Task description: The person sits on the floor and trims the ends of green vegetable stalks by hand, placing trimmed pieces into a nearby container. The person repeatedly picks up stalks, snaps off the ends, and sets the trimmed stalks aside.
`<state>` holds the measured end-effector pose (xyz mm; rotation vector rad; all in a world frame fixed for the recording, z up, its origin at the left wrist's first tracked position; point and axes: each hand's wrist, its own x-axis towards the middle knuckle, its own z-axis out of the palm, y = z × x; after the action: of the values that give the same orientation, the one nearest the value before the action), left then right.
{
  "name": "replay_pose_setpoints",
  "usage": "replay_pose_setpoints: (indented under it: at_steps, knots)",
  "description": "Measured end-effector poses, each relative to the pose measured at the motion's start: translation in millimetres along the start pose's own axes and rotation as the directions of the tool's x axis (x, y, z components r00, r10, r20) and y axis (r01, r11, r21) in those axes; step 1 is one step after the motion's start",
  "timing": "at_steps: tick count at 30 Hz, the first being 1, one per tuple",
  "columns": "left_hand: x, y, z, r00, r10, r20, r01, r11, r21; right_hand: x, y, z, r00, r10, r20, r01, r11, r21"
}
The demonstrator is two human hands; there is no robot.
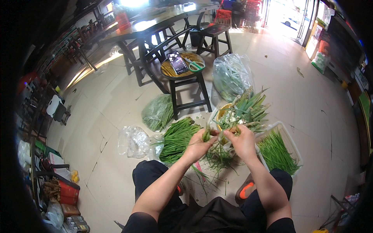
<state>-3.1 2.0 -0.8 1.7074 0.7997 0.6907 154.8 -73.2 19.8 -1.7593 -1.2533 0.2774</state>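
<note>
My left hand (202, 142) is closed around a small bunch of green stalks (207, 134), their ends sticking up past the fingers. Close beside it, my right hand (241, 139) pinches thin plant matter between thumb and fingers; what exactly it holds is too small to tell. Below both hands lies a tangled heap of thin green leaves (220, 157). A large pile of garlic chives (177, 142) rests on plastic at the left. At the right, a white plastic basket (295, 145) holds neatly laid green chives (276, 151). Beyond my hands, a yellow container (223, 112) is heaped with leafy trimmings (247, 110).
A round wooden stool (167, 70) bears a smartphone (177, 62) and green-handled scissors (195, 66). Bags of greens stand near it, one left (157, 112), one right (231, 75). An empty-looking clear plastic bag (134, 141) lies left. A dark wooden table (157, 19) stands behind.
</note>
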Motion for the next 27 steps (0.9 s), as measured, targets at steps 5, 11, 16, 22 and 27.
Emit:
replay_pose_setpoints:
  at_steps: [5, 11, 16, 22, 27]
  knots:
    - [-7.0, 10.1, 8.1, 0.998, -0.018, 0.060, 0.027, 0.987, -0.158, -6.8, -8.5, 6.9, 0.963, 0.226, 0.145, -0.243, 0.964, 0.108]
    - [-4.1, 9.8, -4.0, 0.978, -0.151, 0.147, 0.175, 0.970, -0.168, -1.6, 0.1, 3.1, 0.962, 0.140, 0.233, -0.194, 0.955, 0.226]
    - [-3.3, 6.1, -10.9, 0.963, -0.153, 0.223, 0.214, 0.935, -0.282, 3.4, 7.2, -5.7, 0.980, -0.025, 0.199, -0.013, 0.982, 0.189]
    - [-2.3, 2.3, -8.4, 0.955, -0.245, 0.169, 0.285, 0.916, -0.280, 7.6, 5.2, -11.5, 0.955, 0.235, 0.181, -0.275, 0.930, 0.245]
    - [-3.2, 1.8, -1.2, 0.964, -0.224, 0.142, 0.255, 0.928, -0.271, -7.7, 4.3, 14.5, 0.959, 0.180, 0.218, -0.244, 0.915, 0.320]
